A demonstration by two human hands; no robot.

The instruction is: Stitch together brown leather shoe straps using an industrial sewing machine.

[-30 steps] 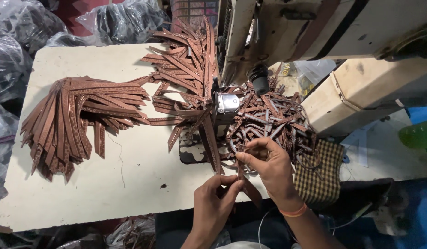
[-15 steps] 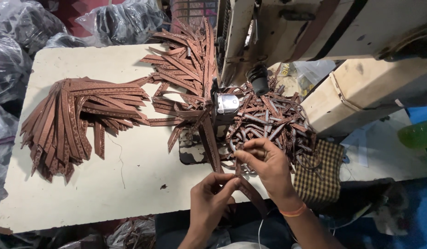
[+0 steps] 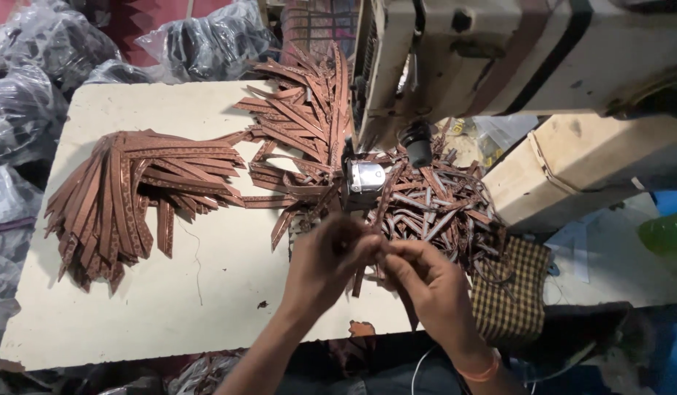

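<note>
A brown strap (image 3: 367, 252) is sitting pinched between my left hand (image 3: 331, 263) and right hand (image 3: 433, 281), near the table's (image 3: 207, 307) front edge. The sewing machine (image 3: 499, 58) is looming far right, blocking the loose strap heap (image 3: 441, 212); a fanned strap pile (image 3: 126, 197) is lying left.

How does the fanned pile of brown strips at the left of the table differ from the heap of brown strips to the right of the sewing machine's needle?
The fanned pile of long brown leather-like strips lies flat and roughly parallel on the cream table; the tangled heap of brown strips is criss-crossed and jumbled. The fanned pile's strips look longer, the heap's shorter and bent. The fanned pile lies away from both hands; the heap lies just beyond the left hand and right hand. Both share the same brown colour.
</note>
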